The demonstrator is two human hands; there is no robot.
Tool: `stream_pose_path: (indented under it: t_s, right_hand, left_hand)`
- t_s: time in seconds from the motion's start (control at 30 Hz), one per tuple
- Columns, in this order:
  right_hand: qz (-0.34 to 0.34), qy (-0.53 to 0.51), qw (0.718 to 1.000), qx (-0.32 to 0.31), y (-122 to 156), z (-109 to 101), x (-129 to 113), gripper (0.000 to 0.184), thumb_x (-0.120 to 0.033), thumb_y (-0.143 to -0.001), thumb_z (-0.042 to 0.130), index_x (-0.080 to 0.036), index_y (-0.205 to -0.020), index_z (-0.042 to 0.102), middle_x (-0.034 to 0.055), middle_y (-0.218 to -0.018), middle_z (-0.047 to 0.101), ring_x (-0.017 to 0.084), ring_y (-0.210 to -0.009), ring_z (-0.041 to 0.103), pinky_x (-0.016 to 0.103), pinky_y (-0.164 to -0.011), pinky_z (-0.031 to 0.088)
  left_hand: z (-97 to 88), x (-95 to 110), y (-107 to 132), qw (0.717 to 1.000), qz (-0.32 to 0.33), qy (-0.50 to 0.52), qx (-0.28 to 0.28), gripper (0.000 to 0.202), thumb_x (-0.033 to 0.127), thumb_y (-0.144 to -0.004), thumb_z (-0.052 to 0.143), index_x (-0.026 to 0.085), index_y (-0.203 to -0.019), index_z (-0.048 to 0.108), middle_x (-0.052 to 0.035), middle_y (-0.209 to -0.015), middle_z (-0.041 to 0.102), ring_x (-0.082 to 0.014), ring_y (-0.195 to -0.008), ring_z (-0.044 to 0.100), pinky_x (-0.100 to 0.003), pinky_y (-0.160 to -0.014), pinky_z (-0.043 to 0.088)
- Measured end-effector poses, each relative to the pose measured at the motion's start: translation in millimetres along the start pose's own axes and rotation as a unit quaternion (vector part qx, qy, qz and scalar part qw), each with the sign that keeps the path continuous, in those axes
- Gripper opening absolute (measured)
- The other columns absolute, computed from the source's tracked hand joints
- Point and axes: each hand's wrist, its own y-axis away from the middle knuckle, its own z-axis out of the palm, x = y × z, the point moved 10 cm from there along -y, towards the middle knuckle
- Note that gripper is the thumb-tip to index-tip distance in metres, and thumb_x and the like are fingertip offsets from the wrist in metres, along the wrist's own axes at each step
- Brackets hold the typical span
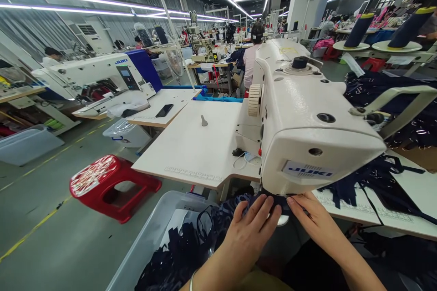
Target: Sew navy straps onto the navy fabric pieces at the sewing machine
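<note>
A white sewing machine [317,113] stands right in front of me, its head above both hands. Under its needle area lies a piece of navy fabric [283,203]. My left hand [251,225] rests on that fabric with fingers stretched out and slightly apart, palm down. On the other side, my right hand [316,213] pinches the fabric's edge between thumb and fingers. The needle and presser foot are mostly hidden by the machine head and my fingers. Below my left forearm, more navy strips [184,248] hang into a clear plastic bin [146,232].
The white table [191,145] holds a small grey metal piece [204,121]. A phone [164,110] lies on the adjoining table. A red stool [114,188] stands at left. Navy straps [362,177] are heaped at right. Another sewing machine [99,77] and a seated person [251,59] are beyond.
</note>
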Motion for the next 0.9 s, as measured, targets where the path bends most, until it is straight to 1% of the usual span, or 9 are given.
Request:
stream_pose_path:
  t_s: [0.07, 0.13, 0.23, 0.3, 0.4, 0.53, 0.67, 0.77, 0.9]
  right_hand:
    - [-0.001, 0.005, 1.0, 0.0, -1.5, 1.1, 0.5, 0.035, -0.039, -0.097, 0.041, -0.025, -0.119, 0.064, 0.0111, -0.122, 0.057, 0.026, -0.117, 0.053, 0.04, -0.101, 0.044]
    - [-0.001, 0.012, 1.0, 0.003, -3.1, 1.7, 1.6, 0.034, -0.04, -0.097, 0.041, -0.024, -0.113, 0.066, 0.0115, -0.114, 0.06, 0.026, -0.113, 0.055, 0.04, -0.098, 0.046]
    - [0.003, 0.02, 1.0, 0.011, -4.8, 1.2, 4.4, 0.033, -0.04, -0.096, 0.042, -0.023, -0.101, 0.069, 0.0103, -0.099, 0.062, 0.026, -0.102, 0.059, 0.039, -0.092, 0.049]
    - [0.005, 0.022, 1.0, 0.014, -5.3, 1.1, 6.2, 0.032, -0.039, -0.095, 0.042, -0.023, -0.093, 0.069, 0.0094, -0.094, 0.063, 0.026, -0.098, 0.06, 0.038, -0.089, 0.05]
    - [0.002, 0.025, 1.0, 0.018, -5.5, 1.2, 7.3, 0.031, -0.038, -0.095, 0.043, -0.022, -0.085, 0.067, 0.0091, -0.091, 0.062, 0.025, -0.096, 0.059, 0.037, -0.088, 0.049]
    - [-0.008, 0.026, 0.999, 0.026, -5.7, 0.5, 7.2, 0.031, -0.037, -0.095, 0.042, -0.022, -0.081, 0.066, 0.0084, -0.088, 0.062, 0.025, -0.093, 0.059, 0.036, -0.086, 0.049]
    - [-0.009, 0.03, 0.999, 0.027, -7.0, 1.2, 7.4, 0.034, -0.037, -0.096, 0.041, -0.022, -0.079, 0.066, 0.0089, -0.092, 0.063, 0.024, -0.093, 0.059, 0.034, -0.082, 0.049]
    - [-0.01, 0.031, 0.999, 0.026, -8.6, 1.6, 5.9, 0.036, -0.037, -0.096, 0.04, -0.022, -0.074, 0.064, 0.0085, -0.092, 0.063, 0.024, -0.092, 0.059, 0.034, -0.08, 0.049]
    - [-0.013, 0.032, 0.999, 0.027, -9.6, 1.8, 4.0, 0.034, -0.036, -0.096, 0.039, -0.022, -0.078, 0.064, 0.0088, -0.093, 0.063, 0.024, -0.093, 0.059, 0.035, -0.083, 0.048]
  left_hand:
    - [-1.0, -0.2, 0.3, 1.0, -0.006, 0.0, 0.006, 0.038, 0.023, -0.101, 0.033, 0.026, -0.135, 0.05, -0.0005, -0.143, 0.047, -0.017, -0.135, 0.032, -0.036, -0.107, 0.019]
    - [-1.4, 0.0, 0.4, 1.0, -0.01, -0.001, 0.01, 0.038, 0.021, -0.101, 0.033, 0.025, -0.134, 0.051, -0.0013, -0.142, 0.048, -0.0175, -0.134, 0.034, -0.036, -0.106, 0.02]
    - [-1.2, 0.1, 0.0, 1.0, -0.016, -0.003, 0.013, 0.039, 0.02, -0.1, 0.032, 0.025, -0.134, 0.051, -0.0018, -0.141, 0.048, -0.0181, -0.133, 0.035, -0.036, -0.105, 0.021]
    - [-0.7, 0.0, -0.5, 1.0, -0.019, -0.005, 0.013, 0.039, 0.02, -0.1, 0.033, 0.025, -0.134, 0.051, -0.0019, -0.141, 0.048, -0.0183, -0.133, 0.035, -0.036, -0.105, 0.021]
    - [-1.6, -0.4, -1.4, 0.999, -0.024, -0.009, 0.019, 0.038, 0.021, -0.101, 0.033, 0.026, -0.132, 0.053, -0.0015, -0.139, 0.051, -0.0176, -0.131, 0.037, -0.036, -0.104, 0.022]
    - [-4.1, -1.2, -2.9, 0.999, -0.031, -0.008, 0.028, 0.037, 0.022, -0.101, 0.031, 0.026, -0.13, 0.055, -0.0005, -0.136, 0.054, -0.0168, -0.128, 0.04, -0.036, -0.103, 0.023]
    - [-6.3, -1.8, -4.9, 0.999, -0.036, -0.005, 0.034, 0.037, 0.021, -0.101, 0.031, 0.025, -0.129, 0.056, -0.0005, -0.134, 0.055, -0.0165, -0.127, 0.042, -0.036, -0.102, 0.023]
    - [-7.6, -2.4, -5.7, 0.999, -0.037, -0.001, 0.038, 0.038, 0.021, -0.102, 0.031, 0.025, -0.128, 0.057, -0.0008, -0.134, 0.056, -0.0164, -0.126, 0.042, -0.036, -0.102, 0.023]
    - [-8.5, -3.0, -5.3, 0.999, -0.034, 0.005, 0.041, 0.038, 0.021, -0.101, 0.031, 0.024, -0.128, 0.057, -0.0019, -0.133, 0.056, -0.0172, -0.126, 0.042, -0.035, -0.104, 0.021]
